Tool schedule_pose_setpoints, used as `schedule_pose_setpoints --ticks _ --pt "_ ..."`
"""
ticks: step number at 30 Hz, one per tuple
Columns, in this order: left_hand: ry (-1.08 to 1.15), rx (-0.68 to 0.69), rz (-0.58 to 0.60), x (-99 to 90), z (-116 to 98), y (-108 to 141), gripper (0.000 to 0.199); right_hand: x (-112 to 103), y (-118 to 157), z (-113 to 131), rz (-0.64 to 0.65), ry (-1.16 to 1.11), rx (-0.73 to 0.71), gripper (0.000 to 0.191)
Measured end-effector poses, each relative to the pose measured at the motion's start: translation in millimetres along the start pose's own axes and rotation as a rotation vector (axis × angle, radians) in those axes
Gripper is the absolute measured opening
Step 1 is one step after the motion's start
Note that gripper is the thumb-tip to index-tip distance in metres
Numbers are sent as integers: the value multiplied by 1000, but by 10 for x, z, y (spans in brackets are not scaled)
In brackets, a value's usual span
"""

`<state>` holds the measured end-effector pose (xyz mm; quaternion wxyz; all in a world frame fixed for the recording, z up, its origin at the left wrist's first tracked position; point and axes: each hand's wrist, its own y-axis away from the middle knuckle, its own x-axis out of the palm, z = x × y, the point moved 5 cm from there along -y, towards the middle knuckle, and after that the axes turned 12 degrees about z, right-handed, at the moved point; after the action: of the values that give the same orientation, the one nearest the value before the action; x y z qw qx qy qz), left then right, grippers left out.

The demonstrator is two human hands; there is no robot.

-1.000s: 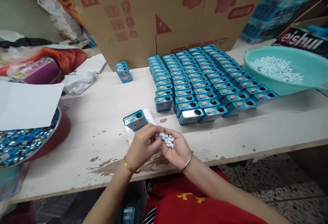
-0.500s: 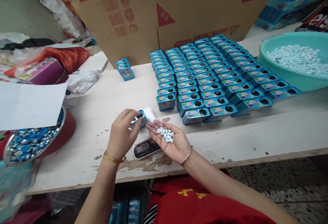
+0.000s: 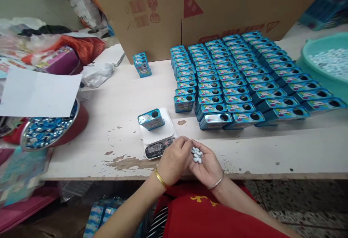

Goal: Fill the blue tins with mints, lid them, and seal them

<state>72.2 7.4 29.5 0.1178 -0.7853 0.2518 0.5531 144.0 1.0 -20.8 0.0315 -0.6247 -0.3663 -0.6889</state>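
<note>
A blue tin (image 3: pixel 151 119) with a dark round hole in its top stands on the white plate of a kitchen scale (image 3: pixel 168 127), whose display is lit. In front and to the right, my right hand (image 3: pixel 208 165) is cupped palm up around several pale blue candies (image 3: pixel 197 154). My left hand (image 3: pixel 175 161) reaches over to that palm with fingers bent together at the candies; what its fingertips pinch is hidden. Many similar blue tins (image 3: pixel 214 120) stand in rows to the right of the scale.
A large cardboard box (image 3: pixel 217 9) stands behind the tins. At the right is a turquoise basin (image 3: pixel 310 54) of pale candies. At the left, a metal bowl (image 3: pixel 84 116) holds blue lids under a white paper sheet (image 3: pixel 40 93). A few tins (image 3: pixel 143 67) stand near the box.
My left hand has moved right, from the tin on the scale to my right palm. My right hand has shifted right and nearer me, more cupped. The tin and scale are now uncovered.
</note>
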Motion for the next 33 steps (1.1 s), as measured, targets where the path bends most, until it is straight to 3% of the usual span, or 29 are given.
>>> schedule_pose_setpoints --ticks 7,10,15,18,23,27,30,33 --pt "208 91 -127 -112 7 62 14 -52 -51 29 27 16 -3 19" --pt "262 64 -219 -376 125 75 11 0 -73 0 47 37 -2 20" --pt "161 -81 -434 -984 565 68 4 79 -63 -59 75 53 42 22" --pt "53 -153 -425 -1141 796 10 4 72 -59 -52 85 54 52 21" --pt "-11 -143 -324 -1096 864 -39 10 99 -47 -31 71 58 53 22" --pt "87 -62 -379 -993 635 42 9 103 -20 -27 57 52 56 24" --pt "195 39 -315 -718 306 88 11 19 13 15 79 58 36 23" --pt "292 145 -185 -306 -77 107 16 -123 76 73 88 92 28 22"
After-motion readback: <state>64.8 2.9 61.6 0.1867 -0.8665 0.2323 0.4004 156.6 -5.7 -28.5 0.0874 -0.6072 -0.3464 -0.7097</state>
